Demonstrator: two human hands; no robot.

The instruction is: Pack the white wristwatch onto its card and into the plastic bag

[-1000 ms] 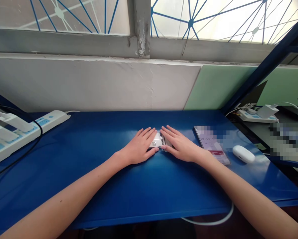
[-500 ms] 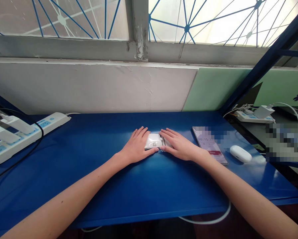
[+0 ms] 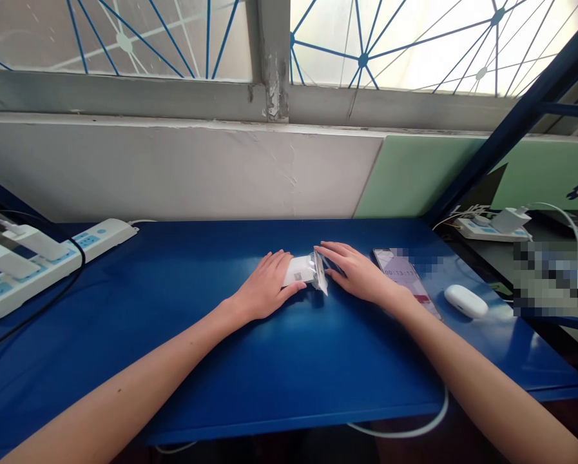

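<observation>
A small white packet (image 3: 298,270) in a clear plastic sleeve lies at the middle of the blue table, with a dark square code printed on it. My left hand (image 3: 264,287) grips its left end, fingers along the far side and thumb at the near edge. At the packet's right end, the clear plastic flap (image 3: 320,274) stands up from the table. Just right of this flap is my right hand (image 3: 354,272), its fingers apart and thumb separated. I see nothing held in it; whether a fingertip touches the plastic I cannot tell.
A phone (image 3: 402,274) showing a timer lies beside my right forearm, partly covered by it. Farther right is a white earbud case (image 3: 466,301). A power strip (image 3: 109,233) with plugs and a black cable (image 3: 82,258) occupies the left side. The blue table (image 3: 289,380) meets a wall behind.
My right hand has lifted off the packet and shifted slightly right. The packet's plastic end, flat before, now stands up. My left hand has stayed nearly in place.
</observation>
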